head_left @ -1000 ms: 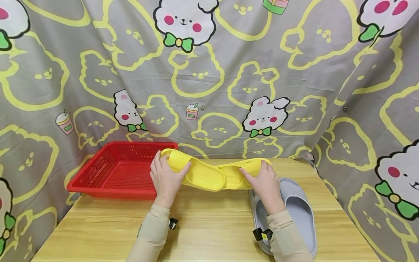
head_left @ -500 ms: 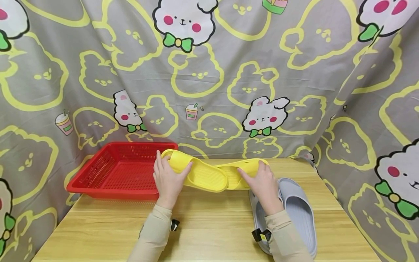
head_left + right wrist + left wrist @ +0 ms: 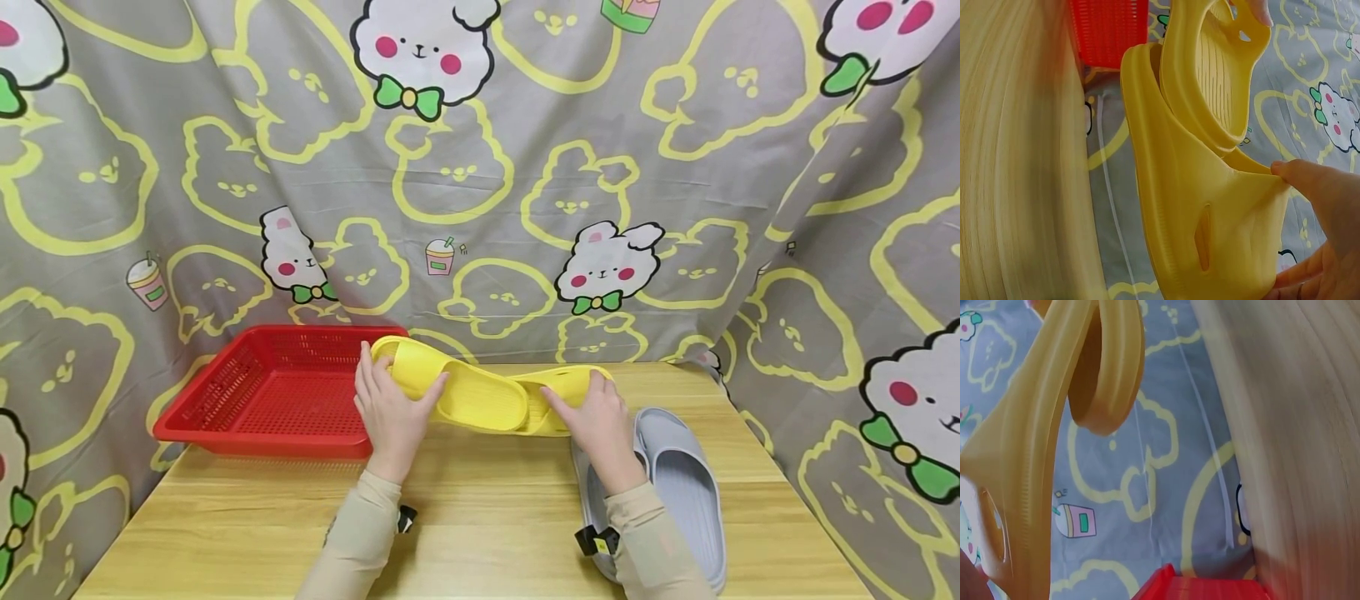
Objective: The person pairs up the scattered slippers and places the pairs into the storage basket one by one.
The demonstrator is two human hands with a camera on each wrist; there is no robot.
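In the head view, gripping a smooth yellow rubbery slipper (image 3: 483, 400) in curled fingers of the left hand (image 3: 395, 418), plus its matching yellow rubbery mate (image 3: 572, 383) in those of the right hand (image 3: 603, 422). Over to the left wrist, held clear of the pale wooden desk (image 3: 1291, 419). Across to the right wrist, overlapping heel on heel, probably to handle both as one.

Yellow slippers (image 3: 1197, 112) cropped in both wrist views, grey slippers (image 3: 690, 500) partly hidden by right sleeve (image 3: 656, 537)
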